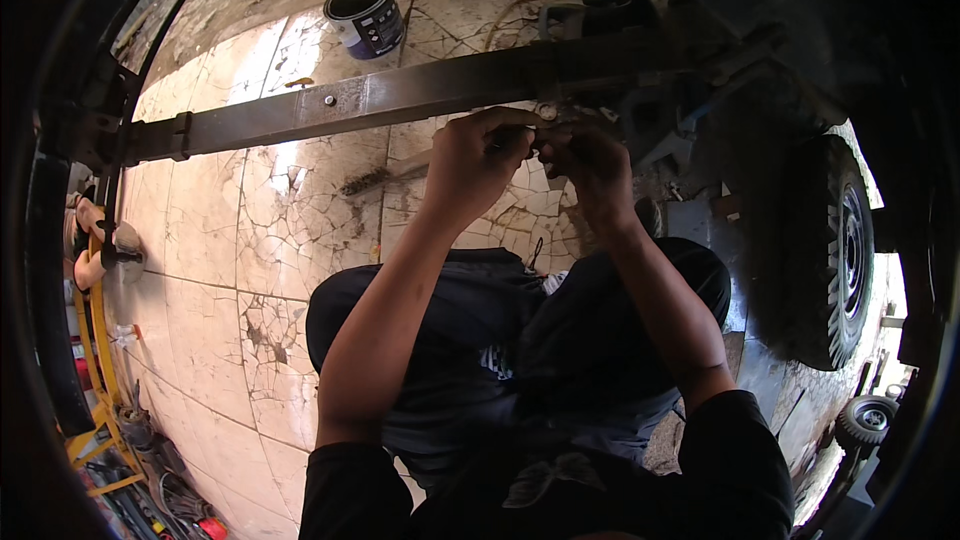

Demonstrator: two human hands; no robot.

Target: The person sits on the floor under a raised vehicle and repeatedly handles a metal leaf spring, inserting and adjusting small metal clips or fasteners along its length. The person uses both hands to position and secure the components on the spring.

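Observation:
Both hands meet just below a dark steel beam (260, 112) that crosses the view. My left hand (478, 160) has its fingers bent and pressed together at a small item, too small and shadowed to make out. My right hand (590, 165) is curled beside it, fingertips at the same spot. A small pale metal piece sits just above the fingers. Beyond and to the left of my hands, a wooden-handled brush (370, 180) lies on the cracked tiles (190, 230).
A metal can (362, 35) stands beyond the beam. A large tyre (840, 255) and a small wheel (866, 420) are at the right. Yellow frame parts (95, 330) and assorted tools lie at the left. Dark chassis members border both sides; my bent knees are beneath my arms.

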